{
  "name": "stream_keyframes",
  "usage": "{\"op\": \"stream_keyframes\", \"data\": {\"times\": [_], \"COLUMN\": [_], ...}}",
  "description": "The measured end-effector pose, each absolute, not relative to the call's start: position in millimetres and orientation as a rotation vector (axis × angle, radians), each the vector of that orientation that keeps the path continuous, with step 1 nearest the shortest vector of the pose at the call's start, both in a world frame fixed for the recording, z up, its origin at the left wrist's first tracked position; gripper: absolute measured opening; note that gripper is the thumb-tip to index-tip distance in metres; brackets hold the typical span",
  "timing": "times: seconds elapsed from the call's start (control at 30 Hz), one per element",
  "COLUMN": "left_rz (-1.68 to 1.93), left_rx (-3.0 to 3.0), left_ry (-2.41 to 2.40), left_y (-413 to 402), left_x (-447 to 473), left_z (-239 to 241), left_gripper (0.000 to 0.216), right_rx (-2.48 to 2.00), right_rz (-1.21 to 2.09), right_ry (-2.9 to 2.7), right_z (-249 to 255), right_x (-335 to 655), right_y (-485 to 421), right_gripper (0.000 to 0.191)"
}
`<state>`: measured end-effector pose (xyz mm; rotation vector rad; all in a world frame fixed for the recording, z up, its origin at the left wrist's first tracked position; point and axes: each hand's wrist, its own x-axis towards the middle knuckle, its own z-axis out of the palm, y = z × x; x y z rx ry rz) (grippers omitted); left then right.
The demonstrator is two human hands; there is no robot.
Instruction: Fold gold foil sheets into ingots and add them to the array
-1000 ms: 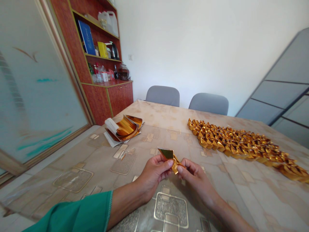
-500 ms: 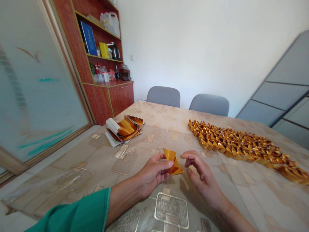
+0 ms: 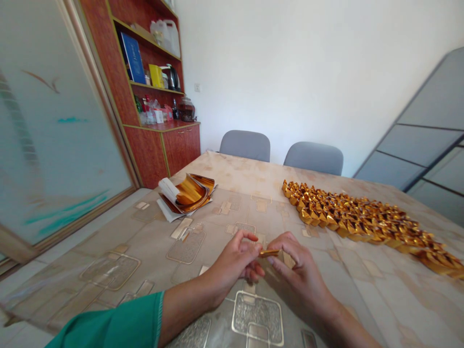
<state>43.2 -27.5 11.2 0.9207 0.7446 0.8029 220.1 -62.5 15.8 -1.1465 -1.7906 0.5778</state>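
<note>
While the right hand (image 3: 300, 261) pinches the gold foil piece (image 3: 268, 253) lower-center (can't tell if the left hand (image 3: 235, 258) grips too), it's mid-fold imo, next crease wants gentle pressure.

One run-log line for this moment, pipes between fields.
left hand: at left end of gold paper | right hand: pinching right end | sheet stack: curled, on table, left | folded pieces: massed on table, right

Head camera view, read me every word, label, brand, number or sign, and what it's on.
Nothing legible.
Blue folder: pale marks, too blurred to read.
Yellow box: no text I can make out.
Gold paper pieces: no lettering visible.
</note>
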Motion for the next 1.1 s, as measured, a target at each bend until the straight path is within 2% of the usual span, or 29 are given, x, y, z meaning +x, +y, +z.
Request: {"op": "stream_keyframes", "data": {"times": [0.13, 0.33, 0.63, 0.9, 1.1], "left_rz": [1.054, 0.987, 1.026, 0.954, 0.841], "left_rx": [1.453, 1.320, 1.347, 1.473, 1.332], "left_ry": [0.745, 0.754, 0.800, 0.902, 0.882], "left_y": [-27, -27, -31, -40, -37], "left_x": [41, 48, 48, 54, 52], "left_z": [15, 4, 9, 16, 9], "left_gripper": [0.015, 0.015, 0.015, 0.014, 0.017], "right_rx": [-1.230, -1.203, -1.163, -1.141, -1.155], "right_rz": [0.740, 0.909, 0.880, 0.775, 0.901], "right_ry": [-1.556, -1.439, -1.557, -1.591, -1.565], "right_z": [15, 15, 26, 33, 30], "right_x": [217, 212, 217, 219, 217], "right_y": [-64, -64, -71, -71, -70], "right_gripper": [0.019, 0.023, 0.019, 0.030, 0.034]}}
